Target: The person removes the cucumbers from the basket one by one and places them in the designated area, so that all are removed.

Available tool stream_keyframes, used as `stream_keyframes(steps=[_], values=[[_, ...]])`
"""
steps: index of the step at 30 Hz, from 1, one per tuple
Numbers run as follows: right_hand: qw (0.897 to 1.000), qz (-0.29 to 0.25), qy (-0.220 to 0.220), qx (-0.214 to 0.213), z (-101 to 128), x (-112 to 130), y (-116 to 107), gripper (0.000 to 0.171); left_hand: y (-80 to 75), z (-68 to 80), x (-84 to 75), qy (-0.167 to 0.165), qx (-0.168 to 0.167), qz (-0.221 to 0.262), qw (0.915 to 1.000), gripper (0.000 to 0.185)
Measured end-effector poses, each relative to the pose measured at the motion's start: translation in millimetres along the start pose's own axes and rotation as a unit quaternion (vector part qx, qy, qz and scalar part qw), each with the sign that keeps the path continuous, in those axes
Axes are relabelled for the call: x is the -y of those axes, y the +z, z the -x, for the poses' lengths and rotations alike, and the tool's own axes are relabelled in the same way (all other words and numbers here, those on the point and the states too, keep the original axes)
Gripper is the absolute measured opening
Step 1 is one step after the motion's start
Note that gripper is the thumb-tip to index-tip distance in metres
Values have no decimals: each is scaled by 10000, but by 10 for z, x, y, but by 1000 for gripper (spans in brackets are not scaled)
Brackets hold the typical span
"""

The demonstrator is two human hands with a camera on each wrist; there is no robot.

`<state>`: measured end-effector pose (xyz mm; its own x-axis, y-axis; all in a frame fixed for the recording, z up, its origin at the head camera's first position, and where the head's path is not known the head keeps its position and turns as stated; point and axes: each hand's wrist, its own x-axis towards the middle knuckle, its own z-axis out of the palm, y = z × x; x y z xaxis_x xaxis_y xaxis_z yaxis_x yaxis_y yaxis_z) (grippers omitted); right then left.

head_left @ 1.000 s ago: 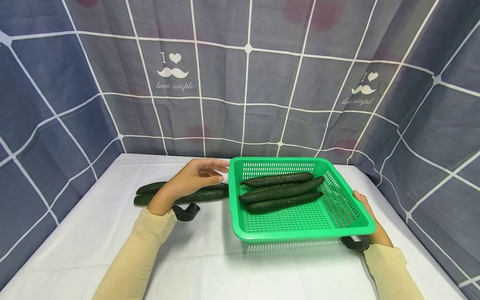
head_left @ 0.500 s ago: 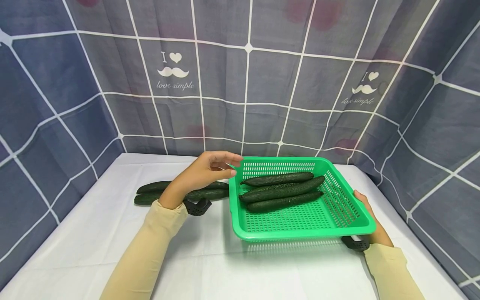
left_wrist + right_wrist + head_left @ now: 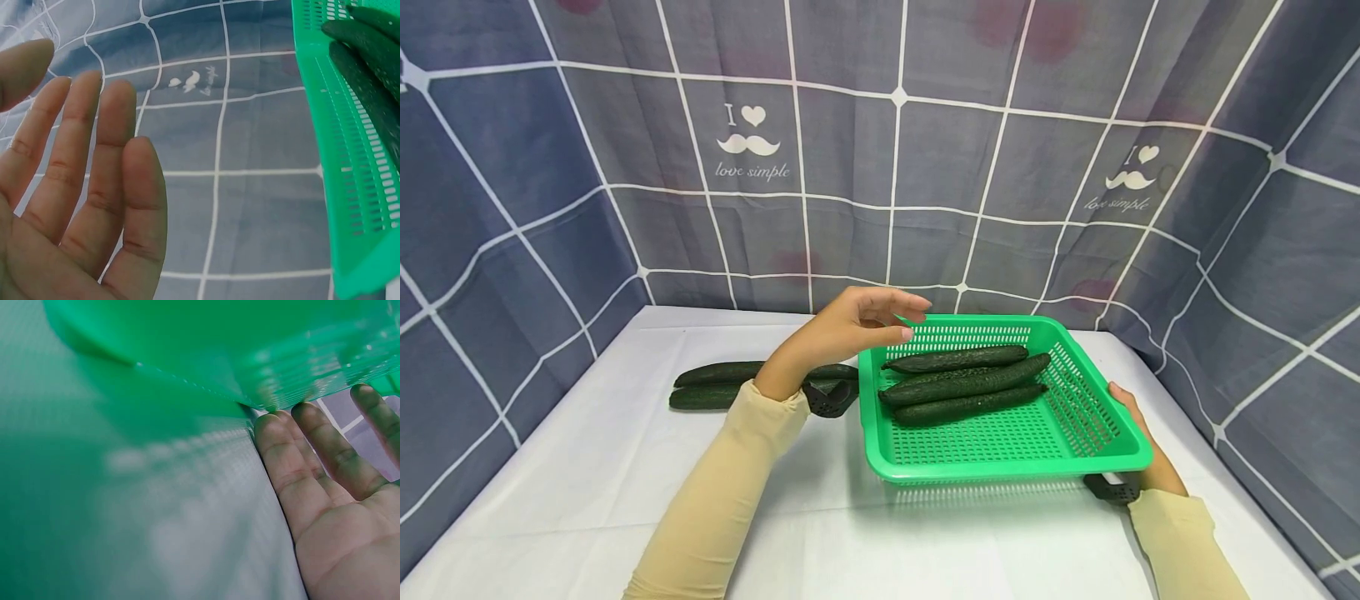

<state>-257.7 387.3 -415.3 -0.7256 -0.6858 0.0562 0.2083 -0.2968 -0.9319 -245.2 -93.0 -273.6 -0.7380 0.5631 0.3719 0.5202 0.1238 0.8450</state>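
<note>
The fingers (image 3: 94,169) of the left hand (image 3: 850,321) are straight and slightly spread, holding nothing; they hover over the left rim of the green basket (image 3: 1000,467). Behind this arm two cucumbers (image 3: 715,385) lie on the white counter (image 3: 587,467), outside the basket. Three cucumbers (image 3: 962,383) lie side by side inside it, so I judge the work a little more than half done. The right hand (image 3: 1138,446) rests with extended fingers (image 3: 300,469) against the basket's right side, under the rim.
</note>
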Motion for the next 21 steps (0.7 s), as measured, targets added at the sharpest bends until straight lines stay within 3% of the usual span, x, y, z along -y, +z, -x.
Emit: stream_keyframes(steps=[10,17,21], values=[[9999,62,33,-82,8,7,-21,70,135,-185,-30,144,87,118,9998,39],[9986,336,29,-415,30,0,-9,70,331,-330,43,297,107,327,9990,37],[9996,95,-3,-247,16,-7,-24,69,445,-416,80,350,-63,545,9979,38]])
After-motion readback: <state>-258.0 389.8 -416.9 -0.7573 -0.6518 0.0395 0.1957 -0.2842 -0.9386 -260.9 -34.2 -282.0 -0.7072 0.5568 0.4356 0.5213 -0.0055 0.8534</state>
